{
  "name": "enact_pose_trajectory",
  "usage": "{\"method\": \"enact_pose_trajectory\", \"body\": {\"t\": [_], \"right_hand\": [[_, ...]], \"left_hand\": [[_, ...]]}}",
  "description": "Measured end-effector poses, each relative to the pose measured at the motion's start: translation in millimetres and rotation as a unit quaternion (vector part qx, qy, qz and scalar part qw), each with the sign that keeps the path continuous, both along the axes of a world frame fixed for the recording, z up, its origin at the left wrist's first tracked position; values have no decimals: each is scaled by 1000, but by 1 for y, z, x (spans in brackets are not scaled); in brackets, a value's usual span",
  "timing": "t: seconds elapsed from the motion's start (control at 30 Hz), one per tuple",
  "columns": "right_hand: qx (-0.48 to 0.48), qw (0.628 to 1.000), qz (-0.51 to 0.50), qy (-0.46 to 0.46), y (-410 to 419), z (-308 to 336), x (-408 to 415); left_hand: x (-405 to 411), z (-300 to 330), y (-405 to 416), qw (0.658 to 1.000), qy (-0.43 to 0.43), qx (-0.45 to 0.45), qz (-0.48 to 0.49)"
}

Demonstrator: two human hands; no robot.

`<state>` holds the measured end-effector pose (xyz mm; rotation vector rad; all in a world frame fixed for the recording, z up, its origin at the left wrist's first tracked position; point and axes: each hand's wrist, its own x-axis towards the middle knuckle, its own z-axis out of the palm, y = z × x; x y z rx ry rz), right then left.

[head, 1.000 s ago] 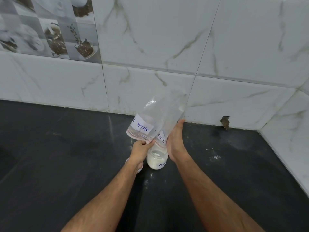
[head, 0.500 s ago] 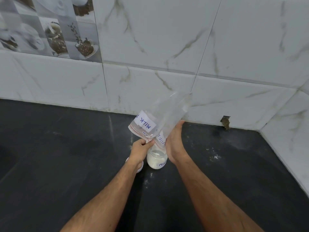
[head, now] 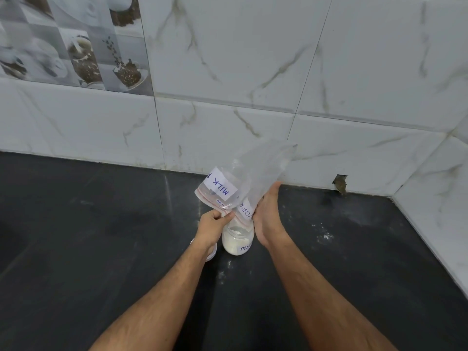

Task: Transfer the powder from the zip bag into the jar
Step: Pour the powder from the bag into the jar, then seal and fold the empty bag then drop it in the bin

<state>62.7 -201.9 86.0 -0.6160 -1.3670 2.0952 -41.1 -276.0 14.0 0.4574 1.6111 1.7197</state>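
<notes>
The left hand (head: 214, 224) pinches the zip bag (head: 260, 171) by its mouth edge, funnelling it into the jar (head: 238, 239) on the counter (head: 101, 236). The right hand (head: 268, 216), fingers straight, props the upended bag so the last powder (head: 231, 247) slides down. Against a second ago, hardly anything has shifted.

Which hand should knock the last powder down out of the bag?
Right, probably. The right hand lies along the raised side of the zip bag and can tap it; the left hand pinches the bag's mouth at the jar, steadying the opening.
</notes>
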Motion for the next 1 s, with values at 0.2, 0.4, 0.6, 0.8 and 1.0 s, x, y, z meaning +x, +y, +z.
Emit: {"method": "enact_pose_trajectory", "body": {"t": [0.2, 0.4, 0.6, 0.8, 1.0], "right_hand": [[51, 977, -188, -85, 21, 4, 18], [353, 821, -385, -230, 38, 13, 40], [702, 633, -160, -284, 50, 18, 45], [687, 637, -159, -311, 57, 24, 42], [570, 735, -210, -302, 68, 31, 53]], "left_hand": [[-3, 8, -1, 998, 56, -21, -17], [-5, 30, 4, 990, 134, -46, -22], [-6, 56, 16, 971, 221, -88, -14], [1, 80, 28, 965, 244, -74, -60], [0, 93, 34, 983, 153, -7, -102]]}}
